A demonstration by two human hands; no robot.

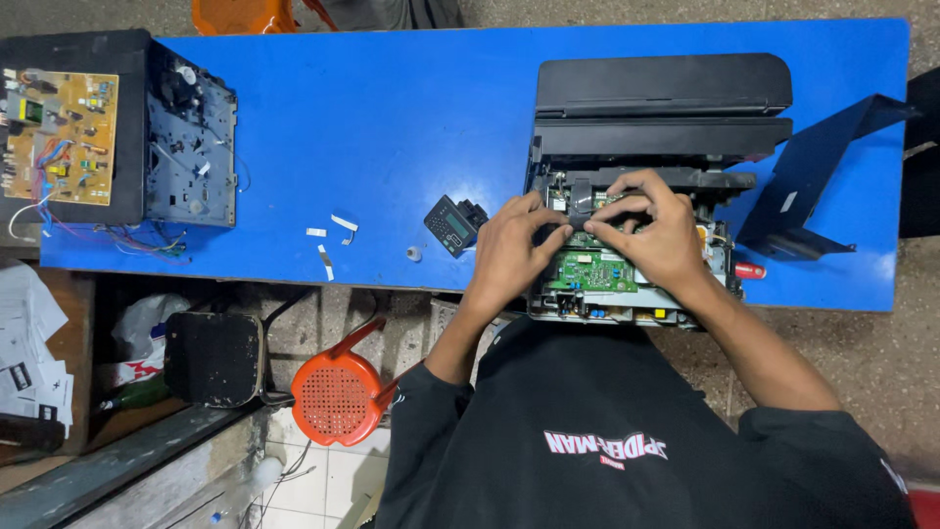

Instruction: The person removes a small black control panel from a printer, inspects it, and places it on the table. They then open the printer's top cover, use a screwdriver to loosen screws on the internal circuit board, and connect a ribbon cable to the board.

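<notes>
Head view | left hand (509,250) and right hand (658,235) close together, fingers pressing inside opened black plastic printer (654,118); green circuit board (592,269) seated within; blue table (392,118) beneath

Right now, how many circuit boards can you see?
2. A yellow board sits on the opened black machine at the table's left end. A green board lies in the printer under both hands. More may be hidden inside.

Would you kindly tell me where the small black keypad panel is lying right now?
In the head view, the keypad panel lies on the blue table, just beside the left hand and the opened printer.
</notes>
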